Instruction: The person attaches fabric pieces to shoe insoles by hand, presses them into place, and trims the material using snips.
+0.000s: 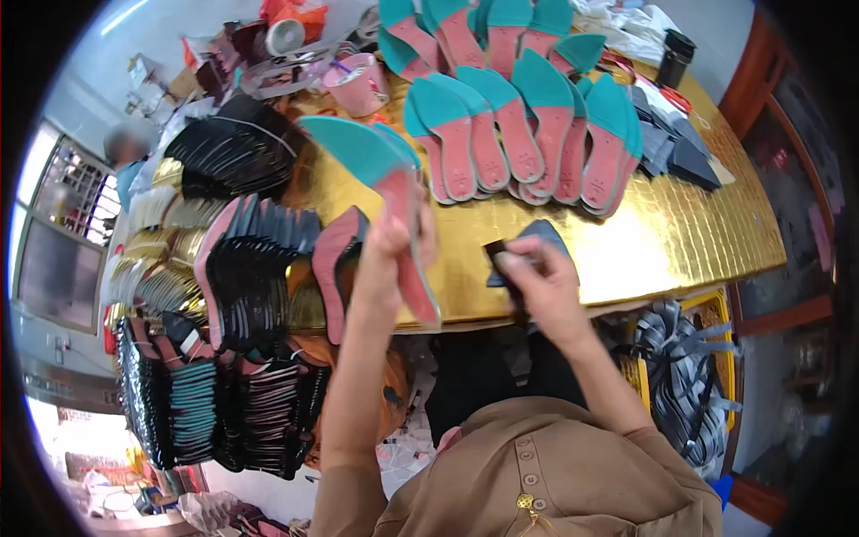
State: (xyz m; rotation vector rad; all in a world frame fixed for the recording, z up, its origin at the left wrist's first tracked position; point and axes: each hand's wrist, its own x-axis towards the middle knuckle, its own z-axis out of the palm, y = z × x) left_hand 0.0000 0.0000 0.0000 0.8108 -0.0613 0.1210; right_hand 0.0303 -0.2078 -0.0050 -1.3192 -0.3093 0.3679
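My left hand (394, 246) is wrapped round a teal-and-pink shoe insole (351, 150), raised upright over the gold table (698, 237). A second teal tip shows behind it, so there may be two insoles in the grip. Between the thumb and fingers of my right hand (544, 279) is a dark strip (495, 254); blur hides its exact kind. Just behind that hand lies a dark grey-blue cut piece (543, 233) near the table's front edge. Several teal-and-pink insoles (488, 148) lie in overlapping piles beyond both hands.
Stacks of dark insoles (259, 259) and a black bundle (234, 148) line the left side. A pink bucket (358, 87) stands at the back. Grey-blue pieces (676, 143), red-handled scissors (677, 99) and a black cup (676, 58) sit back right. A yellow crate (727, 358) stands below right.
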